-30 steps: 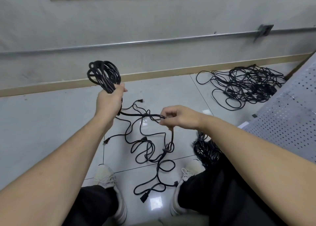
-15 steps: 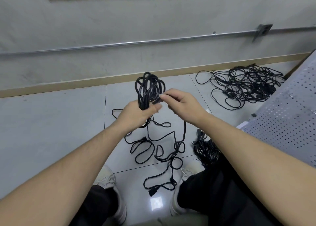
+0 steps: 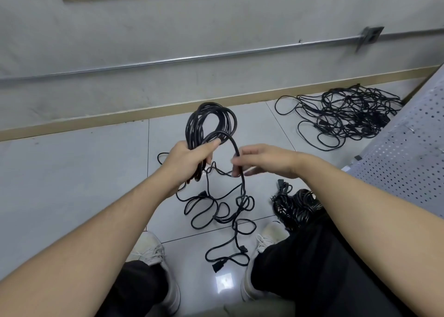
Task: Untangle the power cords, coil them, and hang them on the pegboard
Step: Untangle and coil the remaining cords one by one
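My left hand grips a coil of black power cord whose loops stand up above the fist. From the coil one strand arcs over to my right hand, which pinches it between the fingertips. Below that hand the loose cord drops to the floor in a tangle of loops, and a plug lies between my shoes. The grey perforated pegboard leans at the right edge.
A big tangled pile of black cords lies on the tiles at the back right by the wall. A bundled black cord sits beside my right knee. My white shoes flank the loose cord. A metal conduit runs along the wall.
My left hand carried the coil from the left toward the middle. My right hand brought a fresh loop up to the coil, then slid down and right along the strand.
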A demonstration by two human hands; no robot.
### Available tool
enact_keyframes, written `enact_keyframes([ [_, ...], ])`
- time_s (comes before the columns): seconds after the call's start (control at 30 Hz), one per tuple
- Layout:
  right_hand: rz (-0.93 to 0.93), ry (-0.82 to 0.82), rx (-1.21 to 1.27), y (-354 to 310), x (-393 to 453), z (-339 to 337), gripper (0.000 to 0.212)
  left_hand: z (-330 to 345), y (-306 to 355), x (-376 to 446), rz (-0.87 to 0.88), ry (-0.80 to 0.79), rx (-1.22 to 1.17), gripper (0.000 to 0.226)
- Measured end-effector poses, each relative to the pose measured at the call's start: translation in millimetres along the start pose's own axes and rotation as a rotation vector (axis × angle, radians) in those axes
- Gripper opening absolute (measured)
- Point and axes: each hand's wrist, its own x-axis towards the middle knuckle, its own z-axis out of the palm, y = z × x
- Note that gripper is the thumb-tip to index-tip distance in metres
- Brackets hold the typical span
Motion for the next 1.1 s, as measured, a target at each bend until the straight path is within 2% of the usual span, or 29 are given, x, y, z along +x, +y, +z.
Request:
enact_keyframes([
  [0.13,0.213,-0.132,-0.252,23,6,-4,0.026,-2,6,2,0.038,0.065,-0.252,0.046],
  [0.23,0.193,-0.092,-0.328,26,10,-1,0.028,-9,6,5,0.025,0.139,-0.314,0.048],
  [0.43,-0.117,0.288,-0.052,-3,11,4,0.030,-25,-14,9,-0.098,0.135,-0.171,0.033],
  [0.57,-0.238,0.426,0.170,-19,10,7,0.028,-9,-23,5,-0.097,-0.017,-0.038,0.019],
  [0.67,-0.292,0.470,0.307,-28,6,8,0.027,13,-29,5,-0.124,-0.102,0.015,0.009],
  [0.73,-0.303,0.458,0.363,-30,4,9,0.026,25,-30,5,-0.113,-0.102,0.036,0.008],
  [0.83,-0.253,0.485,0.479,-31,3,6,0.032,32,-30,10,-0.078,-0.017,0.009,0.012],
  [0.93,-0.030,0.548,0.572,-15,10,-4,0.049,29,-26,14,-0.067,0.060,-0.103,0.023],
  [1.0,0.228,0.436,0.321,5,17,-2,0.045,26,-23,15,-0.065,0.082,-0.202,0.037],
  [1.07,0.422,0.125,-0.059,23,23,8,0.049,24,-22,16,-0.043,0.100,-0.245,0.042],
  [1.1,0.459,-0.010,-0.147,27,27,16,0.053,24,-21,16,-0.036,0.107,-0.242,0.043],
])
